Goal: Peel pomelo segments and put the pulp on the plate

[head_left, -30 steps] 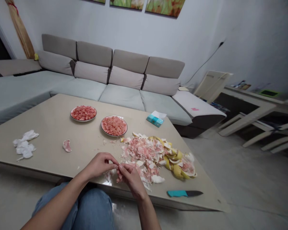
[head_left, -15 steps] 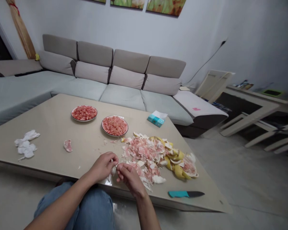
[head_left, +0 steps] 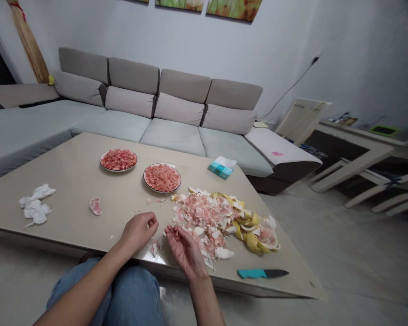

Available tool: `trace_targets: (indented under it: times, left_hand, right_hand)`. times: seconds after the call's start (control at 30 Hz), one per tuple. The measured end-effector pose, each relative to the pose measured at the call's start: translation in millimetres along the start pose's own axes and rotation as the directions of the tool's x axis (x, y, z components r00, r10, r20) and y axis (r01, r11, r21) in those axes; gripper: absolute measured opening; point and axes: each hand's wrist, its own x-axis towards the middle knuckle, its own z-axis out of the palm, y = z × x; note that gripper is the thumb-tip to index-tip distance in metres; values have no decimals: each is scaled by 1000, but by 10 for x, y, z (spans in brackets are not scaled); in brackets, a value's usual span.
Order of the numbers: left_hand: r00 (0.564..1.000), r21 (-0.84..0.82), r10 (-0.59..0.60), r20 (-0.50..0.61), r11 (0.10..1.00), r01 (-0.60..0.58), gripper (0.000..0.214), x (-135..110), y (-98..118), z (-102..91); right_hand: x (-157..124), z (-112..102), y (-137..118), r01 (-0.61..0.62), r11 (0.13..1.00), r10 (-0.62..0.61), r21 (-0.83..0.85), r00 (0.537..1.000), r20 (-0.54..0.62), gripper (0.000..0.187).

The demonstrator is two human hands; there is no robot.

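Observation:
My left hand (head_left: 140,232) hovers over the front edge of the table, thumb and fingers curled together; whatever they hold, if anything, is hidden. Just right of it, my right hand (head_left: 187,253) is turned palm up with its fingers cupped around a small reddish piece of pomelo flesh (head_left: 177,233). White and pink scraps (head_left: 155,246) lie between and below the hands. Beside my right hand spreads a heap of pink pomelo membranes (head_left: 204,210), with yellow rind (head_left: 255,242) at its right end. A single pomelo segment (head_left: 95,206) lies to the left.
Two dark-rimmed plates of pomelo flesh, a left plate (head_left: 118,160) and a right plate (head_left: 162,178), stand farther back. A teal-handled knife (head_left: 262,273) lies near the front right edge. Crumpled tissues (head_left: 37,204) are at left, a tissue pack (head_left: 221,168) at the back right. Behind is a sofa (head_left: 177,131).
My hands have parted from near contact, the left moving slightly left. My right hand has rolled palm up, showing the reddish piece. The plates, heap and knife stay put.

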Motion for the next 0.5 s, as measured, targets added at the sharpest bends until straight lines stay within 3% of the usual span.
trace_targets:
  times: [0.33, 0.5]
  left_hand:
    - [1000, -171, 27, -16, 985, -29, 9, -15, 124, -24]
    - [994, -380, -99, -56, 922, 70, 22, 7, 120, 0]
  right_hand:
    - [69, -6, -26, 42, 998, -39, 49, 997, -70, 5]
    - [220, 0, -56, 101, 993, -106, -53, 990, -96, 17]
